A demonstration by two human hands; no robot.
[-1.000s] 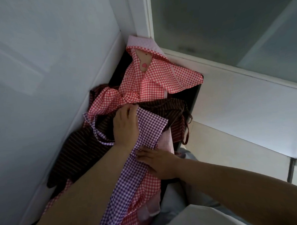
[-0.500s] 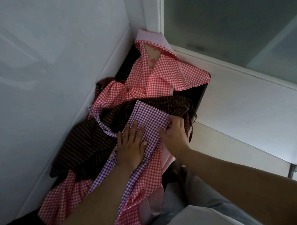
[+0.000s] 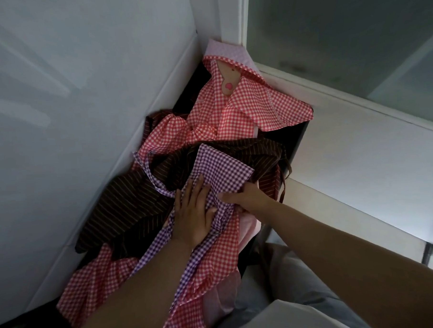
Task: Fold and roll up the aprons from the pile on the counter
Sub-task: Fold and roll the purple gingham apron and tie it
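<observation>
Hemmed between the white wall [image 3: 59, 121] and the desk [image 3: 296, 140] edge, the left hand [image 3: 193, 214] presses flat-fingered on the purple gingham apron [image 3: 223, 173] atop the pile, the right hand [image 3: 246, 197] pinches its fold, fingertips hidden.

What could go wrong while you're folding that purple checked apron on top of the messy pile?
1. The purple apron lies on the bumpy brown striped apron, so the fold may come out crooked.
2. Its strap loops loose across the pile and might get folded in or snag.
3. The left hand only presses flat while the right hand grips one edge, so the cloth could slide. Red checked aprons hang near the counter edge and might slip off.
</observation>
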